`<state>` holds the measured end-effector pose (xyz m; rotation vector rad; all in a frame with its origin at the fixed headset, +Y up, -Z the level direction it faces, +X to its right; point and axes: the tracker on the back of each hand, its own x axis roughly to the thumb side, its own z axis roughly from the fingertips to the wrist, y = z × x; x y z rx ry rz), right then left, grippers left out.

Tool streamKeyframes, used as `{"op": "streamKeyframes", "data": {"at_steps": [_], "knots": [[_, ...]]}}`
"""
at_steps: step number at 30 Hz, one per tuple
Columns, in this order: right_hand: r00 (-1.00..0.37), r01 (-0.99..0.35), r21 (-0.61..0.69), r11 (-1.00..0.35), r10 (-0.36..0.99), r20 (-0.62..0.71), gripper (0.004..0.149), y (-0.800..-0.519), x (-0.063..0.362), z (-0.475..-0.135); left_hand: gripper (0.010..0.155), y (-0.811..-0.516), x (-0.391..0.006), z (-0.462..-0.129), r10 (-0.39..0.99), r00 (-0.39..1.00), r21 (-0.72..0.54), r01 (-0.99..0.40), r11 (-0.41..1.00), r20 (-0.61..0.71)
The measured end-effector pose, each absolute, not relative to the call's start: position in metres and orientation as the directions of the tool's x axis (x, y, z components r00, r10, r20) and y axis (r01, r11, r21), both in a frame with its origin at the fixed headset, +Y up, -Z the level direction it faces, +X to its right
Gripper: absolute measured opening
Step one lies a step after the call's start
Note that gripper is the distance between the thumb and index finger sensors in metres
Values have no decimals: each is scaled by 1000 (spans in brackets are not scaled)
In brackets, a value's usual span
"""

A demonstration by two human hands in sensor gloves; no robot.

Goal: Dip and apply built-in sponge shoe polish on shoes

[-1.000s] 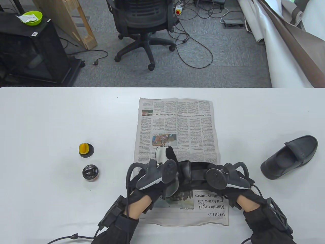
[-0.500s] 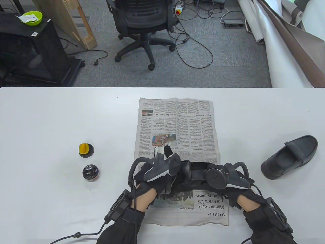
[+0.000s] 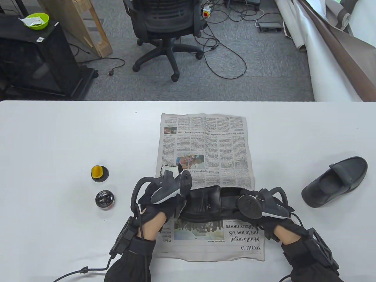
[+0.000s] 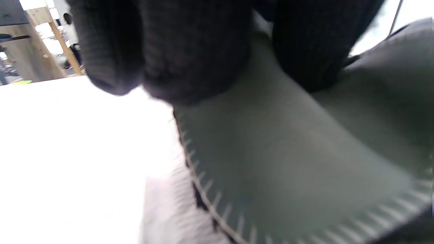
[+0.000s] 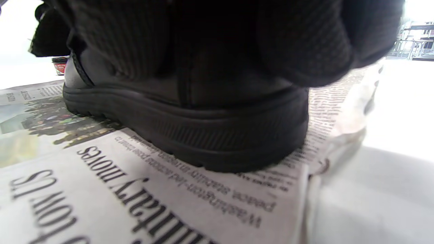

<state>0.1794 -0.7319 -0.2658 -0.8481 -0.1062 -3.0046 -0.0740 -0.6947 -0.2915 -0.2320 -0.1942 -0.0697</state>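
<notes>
A black shoe [image 3: 210,202] lies on its sole across the newspaper [image 3: 205,141], toe to the left. My right hand [image 3: 258,207] grips its heel; the right wrist view shows my fingers [image 5: 203,40] over the heel [image 5: 190,135]. My left hand [image 3: 167,196] is at the toe and holds a grey-white cloth [image 3: 169,169] with a stitched edge; the left wrist view shows my fingers [image 4: 190,51] pinching the cloth [image 4: 288,152]. The open polish tin [image 3: 105,199] and the yellow-knobbed sponge lid [image 3: 99,173] stand left of my left hand, apart from it.
A second black shoe [image 3: 335,180] lies on the bare table at the right. The table's far edge [image 3: 188,101] runs behind the newspaper, with an office chair [image 3: 167,26] and cables on the floor beyond.
My left hand has moved left with the cloth, from over the shoe's upper to its toe, uncovering the upper. My right hand has not moved.
</notes>
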Motion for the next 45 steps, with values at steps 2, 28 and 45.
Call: {"op": "streamKeyframes", "data": {"at_steps": [2,28,45], "knots": [[-852,32,63,-998,5,523,41,-732,180,-266,57,-691,-60,-290,70,971,-202,-23,979,230],[-857,39,55,-998,-5,515,42,-732,180,-265,55,-709,-78,-302,-5,989,-320,54,946,151],[-853,41,58,-997,-4,521,42,-733,180,-265,55,-694,-1,-307,162,930,-259,-76,963,330]]}}
